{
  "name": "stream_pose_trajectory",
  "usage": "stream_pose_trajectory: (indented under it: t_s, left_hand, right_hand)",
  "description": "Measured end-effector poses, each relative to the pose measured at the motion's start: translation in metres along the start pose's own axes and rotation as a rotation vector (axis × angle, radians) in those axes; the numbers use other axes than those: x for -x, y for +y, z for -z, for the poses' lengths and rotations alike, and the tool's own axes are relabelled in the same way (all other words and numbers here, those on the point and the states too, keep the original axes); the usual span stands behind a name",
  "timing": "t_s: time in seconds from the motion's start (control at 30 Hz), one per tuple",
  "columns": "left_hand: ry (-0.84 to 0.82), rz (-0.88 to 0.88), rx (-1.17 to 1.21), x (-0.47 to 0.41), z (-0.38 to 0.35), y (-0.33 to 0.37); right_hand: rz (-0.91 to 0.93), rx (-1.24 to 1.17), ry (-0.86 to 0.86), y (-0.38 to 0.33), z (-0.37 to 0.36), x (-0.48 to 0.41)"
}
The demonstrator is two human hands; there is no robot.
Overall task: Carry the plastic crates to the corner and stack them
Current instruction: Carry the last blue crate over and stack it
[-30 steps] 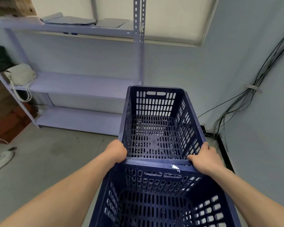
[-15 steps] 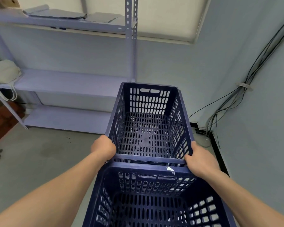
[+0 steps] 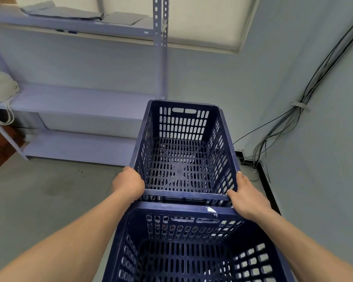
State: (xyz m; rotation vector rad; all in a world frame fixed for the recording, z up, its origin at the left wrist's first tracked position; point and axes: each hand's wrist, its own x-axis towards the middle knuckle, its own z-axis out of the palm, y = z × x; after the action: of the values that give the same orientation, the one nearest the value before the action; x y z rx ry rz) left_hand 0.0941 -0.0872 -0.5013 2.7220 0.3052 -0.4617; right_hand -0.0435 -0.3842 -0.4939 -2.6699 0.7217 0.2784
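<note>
**Both hands on the far crate**

Head view: centre frame, the far dark blue slotted plastic crate point(image 3: 183, 127) stands open-topped. The left hand point(image 3: 128, 185) curls over its near-left corner, and the right hand point(image 3: 246, 197) clasps the near-right rim. A second dark blue slotted plastic crate point(image 3: 192, 251) fills the bottom edge. Upper left, pale metal shelving point(image 3: 80, 98).

Light level moderate, cool bluish cast over wall point(image 3: 222, 82) and shelving point(image 3: 80, 98). Main source: pale blind point(image 3: 202, 19) up top, glowing soft cream, no harsh glare. Shadows diffuse, edges soft; darker band beneath middle shelf. Near crate point(image 3: 192, 251) interior almost black, few slots bright at right side. Far crate point(image 3: 181, 155) slots backlit by pale wall. Forearms point(image 3: 80, 241) evenly lit. Wide-angle bend strong: shelf upright point(image 3: 160, 47) leans, cables point(image 3: 306, 92) bow along right edge. Centre fairly sharp; corners softer, slightly smeared.
</note>
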Motion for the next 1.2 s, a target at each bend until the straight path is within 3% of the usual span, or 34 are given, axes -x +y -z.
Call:
stream_pose_trajectory:
  t_s: [0.23, 0.37, 0.47, 0.6, 0.7, 1.2]
  left_hand:
    - [-0.051, 0.008, 0.023, 0.001, 0.004, 0.001]
    - [-0.157, -0.092, 0.251, 0.012, 0.015, -0.014]
    - [-0.248, -0.074, 0.407, 0.045, 0.024, -0.027]
    - [-0.237, -0.086, 0.479, 0.097, 0.029, -0.052]
    - [-0.217, -0.064, 0.519, 0.131, 0.031, -0.075]
    - [-0.226, -0.091, 0.475, 0.267, 0.009, -0.137]
  right_hand:
    - [-0.013, 0.015, 0.026, 0.000, 0.000, 0.000]
    - [-0.017, -0.009, 0.073, -0.003, 0.002, 0.005]
    - [0.025, -0.063, 0.133, -0.003, 0.004, 0.014]
    - [0.162, -0.184, 0.198, -0.002, 0.009, 0.038]
    - [0.161, -0.215, 0.237, 0.004, 0.010, 0.058]
    - [0.082, -0.227, 0.075, 0.045, -0.008, 0.230]
